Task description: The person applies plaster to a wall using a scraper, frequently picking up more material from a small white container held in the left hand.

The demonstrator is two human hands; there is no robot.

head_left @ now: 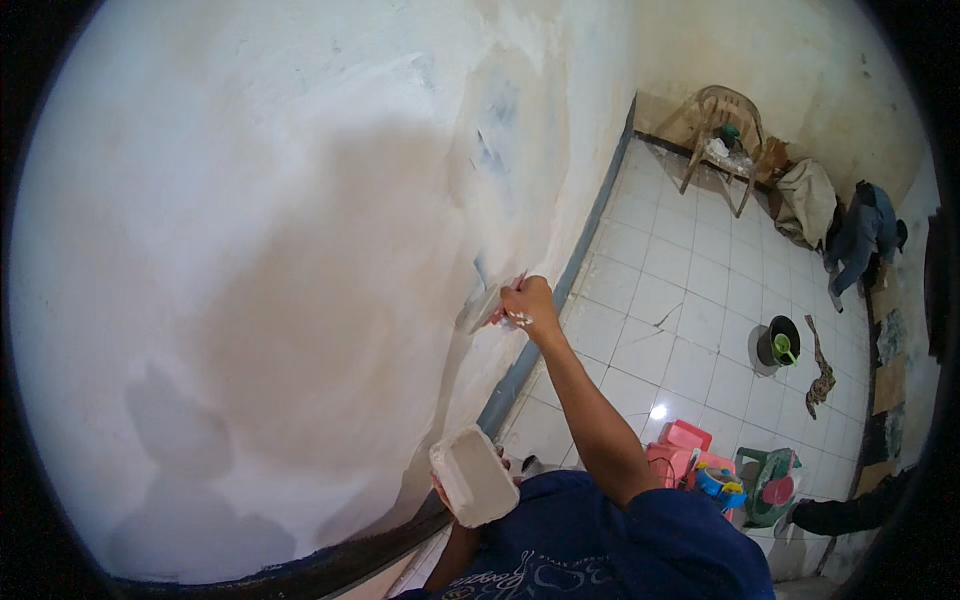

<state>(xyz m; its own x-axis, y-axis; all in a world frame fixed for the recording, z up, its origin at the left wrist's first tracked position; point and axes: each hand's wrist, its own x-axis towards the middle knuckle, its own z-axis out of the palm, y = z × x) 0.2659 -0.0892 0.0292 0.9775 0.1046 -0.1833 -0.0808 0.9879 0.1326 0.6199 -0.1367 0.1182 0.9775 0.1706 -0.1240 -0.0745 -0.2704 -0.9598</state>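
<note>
My right hand [530,303] is closed around a putty knife [484,308], and pale filler is smeared on the back of the hand. The knife's flat blade lies against or very near the white wall [330,240], just above the grey skirting strip; touching or not I cannot tell. Lower down, by my body, my left hand [438,488] grips a shallow rectangular off-white tray [478,478] from its side and underneath. A thin whitish layer coats the inside of the tray. Most of the left hand's fingers are hidden behind it. Bluish bare patches [490,150] show on the wall above the knife.
On the tiled floor [640,300] stand a black bucket [777,341] with a green dipper, pink containers [672,462] and a green stool [768,487]. A twisted cloth [820,385] lies nearby. A plastic chair [728,125] stands far off. Two other people [868,235] are at the right.
</note>
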